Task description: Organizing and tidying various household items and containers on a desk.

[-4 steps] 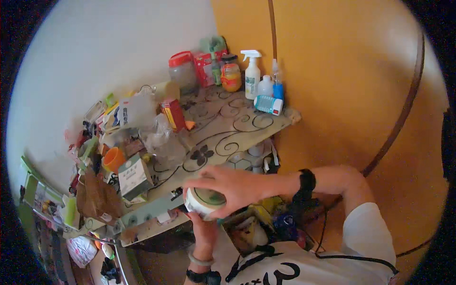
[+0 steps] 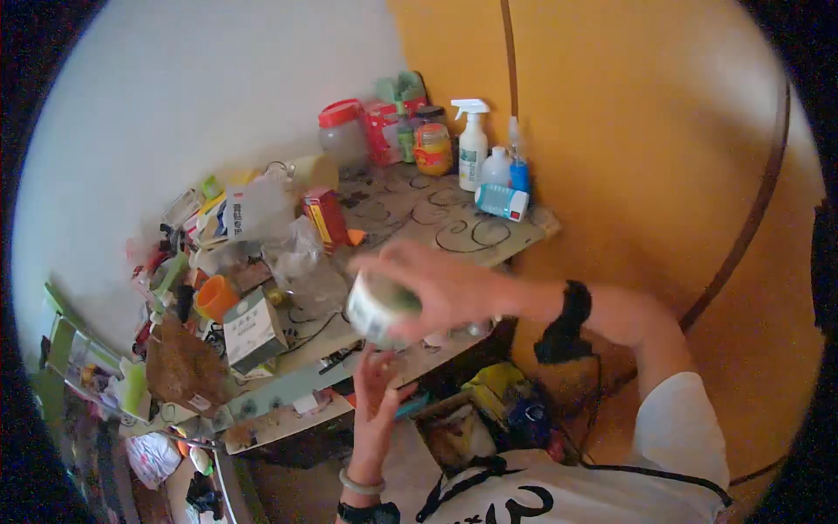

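Note:
A white round tub with a green top (image 2: 370,313) is tilted in the air above the table's front edge, a little blurred. My right hand (image 2: 441,284) grips it from above, fingers around its rim. Below the tub is my left hand (image 2: 377,393), with its fingers apart and pointing up, holding nothing. Its fingertips are close under the tub; whether they touch it I cannot tell. A green-and-white box (image 2: 253,336) stands on the table to the left of the tub.
On the patterned table (image 2: 410,210) are an orange cup (image 2: 216,299), a clear plastic bag (image 2: 305,271) and a red box (image 2: 325,218). A spray bottle (image 2: 472,148), a red-lidded jar (image 2: 342,140) and other bottles stand at the back. An open box (image 2: 454,428) sits below the front edge.
My right hand has lifted the tub upward and tilted it. My left hand has come off the tub's underside and its fingers have spread.

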`<state>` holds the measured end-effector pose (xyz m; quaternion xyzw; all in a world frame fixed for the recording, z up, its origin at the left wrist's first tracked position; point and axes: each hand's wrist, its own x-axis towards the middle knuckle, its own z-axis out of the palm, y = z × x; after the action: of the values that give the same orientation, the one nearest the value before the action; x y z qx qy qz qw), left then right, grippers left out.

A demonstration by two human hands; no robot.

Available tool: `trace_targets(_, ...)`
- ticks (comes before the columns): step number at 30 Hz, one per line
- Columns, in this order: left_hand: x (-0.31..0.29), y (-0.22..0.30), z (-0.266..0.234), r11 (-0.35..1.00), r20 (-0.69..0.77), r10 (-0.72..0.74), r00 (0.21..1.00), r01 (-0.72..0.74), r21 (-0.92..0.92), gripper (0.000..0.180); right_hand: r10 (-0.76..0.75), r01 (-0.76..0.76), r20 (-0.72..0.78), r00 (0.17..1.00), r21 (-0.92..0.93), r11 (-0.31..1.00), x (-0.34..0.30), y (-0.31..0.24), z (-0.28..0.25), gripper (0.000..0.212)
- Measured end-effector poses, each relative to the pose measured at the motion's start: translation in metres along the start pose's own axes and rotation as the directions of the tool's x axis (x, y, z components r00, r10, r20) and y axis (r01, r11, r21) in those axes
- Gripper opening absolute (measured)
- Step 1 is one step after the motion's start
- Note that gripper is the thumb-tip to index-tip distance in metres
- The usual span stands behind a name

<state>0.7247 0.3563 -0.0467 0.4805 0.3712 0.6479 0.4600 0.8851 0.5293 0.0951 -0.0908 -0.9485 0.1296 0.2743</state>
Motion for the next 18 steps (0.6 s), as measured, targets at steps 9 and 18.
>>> trace_targets(9,-0.058,-0.030,-0.044,0.882,-0.223,-0.297,0.928,0.356,0.308,0.044,0.414,-0.466,-0.221,0.883,-0.522,0.714,0.062,0.202,-0.045,0.091)
trace_targets(18,-0.126,-0.029,-0.061,0.847,-0.471,-0.385,0.793,0.507,0.160,0.045,0.591,-0.543,-0.094,0.801,-0.530,0.651,0.083,0.289,-0.027,0.087)
